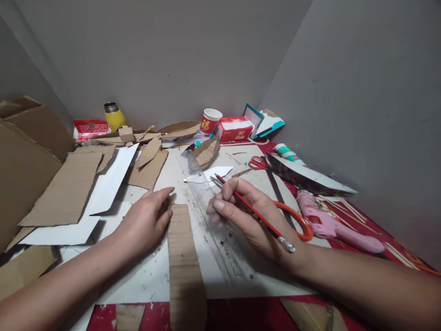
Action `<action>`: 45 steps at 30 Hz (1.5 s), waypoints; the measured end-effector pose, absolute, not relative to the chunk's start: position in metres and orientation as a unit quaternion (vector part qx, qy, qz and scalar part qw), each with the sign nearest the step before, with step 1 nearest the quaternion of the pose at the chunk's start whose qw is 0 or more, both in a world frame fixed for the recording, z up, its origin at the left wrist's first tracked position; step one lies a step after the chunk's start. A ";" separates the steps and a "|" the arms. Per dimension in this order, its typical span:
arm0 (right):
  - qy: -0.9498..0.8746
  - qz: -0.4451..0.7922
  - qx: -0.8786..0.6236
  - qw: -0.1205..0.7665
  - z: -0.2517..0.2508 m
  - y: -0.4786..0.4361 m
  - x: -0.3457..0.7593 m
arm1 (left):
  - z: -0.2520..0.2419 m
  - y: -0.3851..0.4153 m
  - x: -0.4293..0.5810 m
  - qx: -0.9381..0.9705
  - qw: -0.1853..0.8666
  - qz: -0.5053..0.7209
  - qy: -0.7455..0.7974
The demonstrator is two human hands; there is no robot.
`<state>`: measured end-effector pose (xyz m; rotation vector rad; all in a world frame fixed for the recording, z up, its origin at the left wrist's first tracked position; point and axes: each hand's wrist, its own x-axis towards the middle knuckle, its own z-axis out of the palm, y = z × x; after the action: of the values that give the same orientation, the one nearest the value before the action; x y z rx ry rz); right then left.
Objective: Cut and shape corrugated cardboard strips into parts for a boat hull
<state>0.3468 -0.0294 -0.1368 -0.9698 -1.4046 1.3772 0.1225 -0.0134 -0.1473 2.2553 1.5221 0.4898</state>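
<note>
My right hand (253, 214) is closed around a red-and-black pencil (257, 212) and a pair of scissors, whose orange handle (303, 225) sticks out behind the palm. The silver tips show beside the pencil's point. A clear plastic ruler (227, 257) slants under its fingertips, slightly blurred; I cannot tell whether they grip it. My left hand (146, 218) rests with its fingers apart, holding nothing. Its thumb is at the upper left edge of a long cardboard strip (182, 257), which runs over the table's front edge.
Cardboard pieces (65, 188) and folded white sheets (119, 184) pile up at left. A pink glue gun (330, 225), red-handled scissors (257, 162) and thin wooden sticks (347, 209) lie right. A paper cup (211, 122), red tissue pack (236, 129) and yellow bottle (115, 118) stand behind.
</note>
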 end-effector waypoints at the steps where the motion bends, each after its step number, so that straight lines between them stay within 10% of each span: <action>1: -0.579 0.553 -0.395 0.450 -0.137 -0.030 0.347 | -0.147 -0.009 0.124 0.799 0.196 0.166 0.543; 16: -0.715 0.426 -0.399 0.384 -0.139 -0.032 0.354 | -0.145 -0.035 0.096 0.742 0.254 0.145 0.603; 22: -0.700 0.395 -0.413 0.428 -0.123 -0.024 0.357 | -0.155 -0.050 0.100 0.817 0.125 0.213 0.520; 31: -0.738 0.443 -0.446 0.246 -0.125 -0.023 0.348 | -0.167 -0.070 0.097 0.873 0.056 0.190 0.446; 45: -0.787 0.393 -0.428 0.206 -0.130 -0.020 0.353 | -0.168 -0.076 0.086 0.873 0.093 0.265 0.400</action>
<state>0.3533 -0.0198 -0.1297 -1.1935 -2.1936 1.0951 0.0863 -0.0764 -0.1679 2.5898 1.1858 0.7861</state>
